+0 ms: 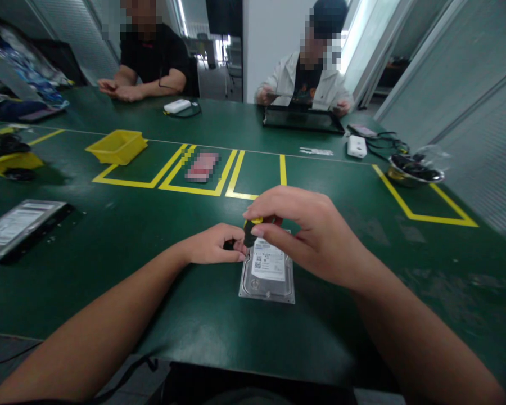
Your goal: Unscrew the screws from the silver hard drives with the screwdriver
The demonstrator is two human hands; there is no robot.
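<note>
A silver hard drive (267, 275) with a white label lies flat on the green table (152, 270) in front of me. My right hand (307, 230) hovers over its far end, fingers closed around a small screwdriver (250, 232) with a yellow cap and black handle, held upright. My left hand (217, 245) is at the drive's far left corner, fingers pinched round the tool's lower black part.
A second hard drive (19, 225) lies at the left. A yellow bin (117, 146) stands inside yellow floor-tape outlines, a metal bowl (413, 169) sits at the right. Two people sit at the far side with a tablet (303, 119) and white devices.
</note>
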